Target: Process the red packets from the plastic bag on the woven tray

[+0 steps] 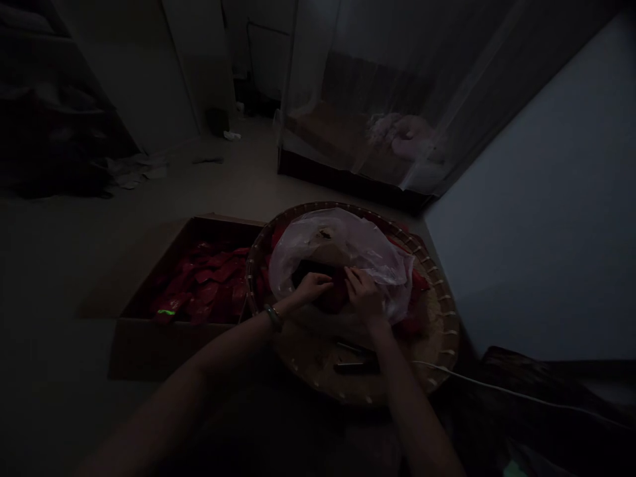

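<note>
Left hand [314, 286] at 9 o'clock, right hand [365, 297] at 3, red packet [334, 295] between them over the plastic bag [392, 264], fingers bent, can't tell if pinching, so loose plastic could snag it.

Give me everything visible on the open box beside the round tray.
The box looks like brown cardboard, rectangular and open-topped, with a flap spread outward on its left. It appears to stand on the floor, left of the tray, whose rim overlaps its right side in view; contact is unclear. Many glossy red packets lie jumbled inside, one showing a bright green strip. The left forearm crosses in front of it. Neither hand is in it.
</note>
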Demonstrator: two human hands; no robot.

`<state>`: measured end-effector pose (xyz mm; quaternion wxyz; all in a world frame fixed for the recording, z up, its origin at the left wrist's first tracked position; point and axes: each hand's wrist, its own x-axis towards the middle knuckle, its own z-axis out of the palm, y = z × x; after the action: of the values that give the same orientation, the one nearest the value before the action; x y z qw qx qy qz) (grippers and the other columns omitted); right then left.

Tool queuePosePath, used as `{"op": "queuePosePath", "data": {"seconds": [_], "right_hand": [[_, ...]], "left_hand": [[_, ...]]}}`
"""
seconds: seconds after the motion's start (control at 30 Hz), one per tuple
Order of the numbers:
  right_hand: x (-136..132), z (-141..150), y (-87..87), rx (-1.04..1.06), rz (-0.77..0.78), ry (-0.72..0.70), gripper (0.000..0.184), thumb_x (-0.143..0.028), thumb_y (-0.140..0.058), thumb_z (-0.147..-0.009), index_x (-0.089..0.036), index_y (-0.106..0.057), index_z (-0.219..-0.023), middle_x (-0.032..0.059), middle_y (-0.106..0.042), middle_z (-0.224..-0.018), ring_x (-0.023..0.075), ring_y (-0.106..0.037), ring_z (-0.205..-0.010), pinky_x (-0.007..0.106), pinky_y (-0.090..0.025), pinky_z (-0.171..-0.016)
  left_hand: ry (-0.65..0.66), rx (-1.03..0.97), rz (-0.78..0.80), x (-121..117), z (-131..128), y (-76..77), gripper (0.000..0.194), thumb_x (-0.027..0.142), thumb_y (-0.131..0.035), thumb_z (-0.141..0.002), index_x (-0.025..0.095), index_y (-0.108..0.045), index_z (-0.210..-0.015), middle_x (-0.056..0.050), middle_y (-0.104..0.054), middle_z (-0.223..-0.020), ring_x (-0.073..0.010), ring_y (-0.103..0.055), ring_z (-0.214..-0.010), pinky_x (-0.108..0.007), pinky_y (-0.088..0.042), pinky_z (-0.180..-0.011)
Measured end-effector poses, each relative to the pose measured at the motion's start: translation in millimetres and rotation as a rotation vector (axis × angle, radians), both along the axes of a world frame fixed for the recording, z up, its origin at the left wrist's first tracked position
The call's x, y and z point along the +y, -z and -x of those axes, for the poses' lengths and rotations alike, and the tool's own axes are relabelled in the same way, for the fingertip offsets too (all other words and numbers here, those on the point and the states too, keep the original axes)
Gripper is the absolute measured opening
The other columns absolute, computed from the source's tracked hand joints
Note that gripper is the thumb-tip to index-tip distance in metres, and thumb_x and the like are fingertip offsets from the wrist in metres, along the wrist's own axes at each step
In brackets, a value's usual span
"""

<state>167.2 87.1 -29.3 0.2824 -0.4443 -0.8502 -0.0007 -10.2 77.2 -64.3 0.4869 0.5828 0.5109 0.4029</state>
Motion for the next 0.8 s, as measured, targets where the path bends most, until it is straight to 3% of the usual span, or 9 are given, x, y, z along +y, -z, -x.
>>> {"op": "queuePosePath", "data": {"seconds": [0.2, 0.33, 0.67, 0.8], "right_hand": [[2, -5, 5.3, 0.095, 0.030, 0.021, 0.042, -0.031, -0.040, -0.091, -0.017, -0.050, -0.129, 0.0136, -0.061, -0.115, 0.0238, -0.056, -0.105, 0.041, -0.045, -0.091], [1, -4, 5.6, 0.083, 0.052, 0.010, 0.039, -0.030, -0.041, -0.091, -0.017, -0.054, -0.125, 0.0130, -0.062, -0.108, 0.0237, -0.056, -0.103, 0.040, -0.046, -0.090], [-5, -11, 12.3, 0.047, 0.023, -0.037, 0.039, -0.029, -0.034, -0.094, -0.017, -0.056, -0.123, 0.0110, -0.060, -0.121, 0.0213, -0.056, -0.109, 0.038, -0.045, -0.092], [-9, -13, 7.4, 0.029, -0.034, 0.006, 0.032, -0.035, -0.041, -0.092, -0.018, -0.065, -0.105, 0.0115, -0.062, -0.112, 0.0231, -0.054, -0.106, 0.039, -0.043, -0.091]], "left_hand": [[0.033, 0.005, -0.045, -2, 0, 3.2, 0.029, 0.031, -0.057, -0.077, 0.010, -0.070, -0.094, -0.006, -0.071, -0.087, -0.0185, -0.062, -0.078, -0.025, -0.045, -0.067], [0.023, 0.015, -0.040, -2, -1, 3.3, 0.029, 0.031, -0.057, -0.077, 0.011, -0.070, -0.095, -0.005, -0.072, -0.088, -0.0185, -0.062, -0.079, -0.025, -0.046, -0.069], [0.016, -0.018, 0.020, -5, 0, -3.2, 0.028, 0.026, -0.058, -0.076, 0.009, -0.070, -0.095, -0.007, -0.072, -0.090, -0.0183, -0.063, -0.078, -0.025, -0.047, -0.069], [0.016, -0.011, 0.014, -4, -1, -1.1, 0.027, 0.025, -0.058, -0.076, 0.011, -0.070, -0.096, -0.006, -0.072, -0.090, -0.0182, -0.064, -0.080, -0.025, -0.048, -0.070]]}}
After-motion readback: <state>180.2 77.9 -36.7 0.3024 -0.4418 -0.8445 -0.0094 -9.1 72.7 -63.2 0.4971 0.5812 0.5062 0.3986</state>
